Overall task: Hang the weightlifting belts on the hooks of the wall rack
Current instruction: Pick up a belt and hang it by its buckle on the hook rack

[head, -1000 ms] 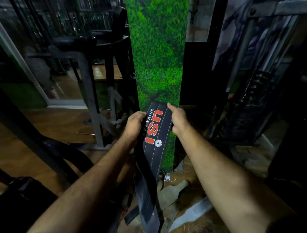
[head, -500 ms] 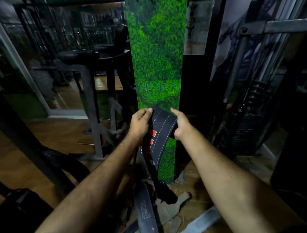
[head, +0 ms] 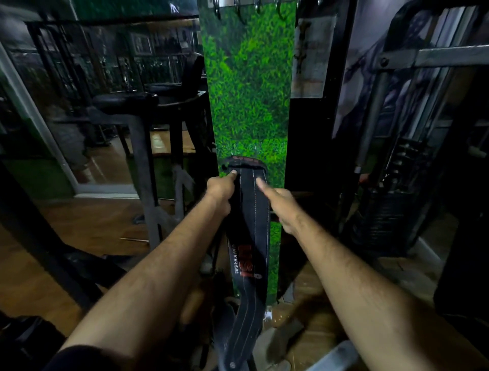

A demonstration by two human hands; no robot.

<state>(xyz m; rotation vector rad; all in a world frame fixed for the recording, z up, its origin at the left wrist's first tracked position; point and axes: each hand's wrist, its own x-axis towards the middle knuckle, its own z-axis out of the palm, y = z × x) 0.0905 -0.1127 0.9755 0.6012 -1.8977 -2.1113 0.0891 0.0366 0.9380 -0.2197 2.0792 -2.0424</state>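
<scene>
A black weightlifting belt is held upright in front of a green grass-patterned wall panel, its upper end folded over and its long tail left to hang toward the floor. Its left edge is pinched by the left hand, thumb on the front face, while its right edge is gripped by the right hand, thumb also laid across the stitching. The fold is probably kept at the top so a loop can be offered to a hook. The hooks of the wall rack are seen well above the belt, at the panel's top edge, so a lift is judged necessary. Gym machines stand to either side.
</scene>
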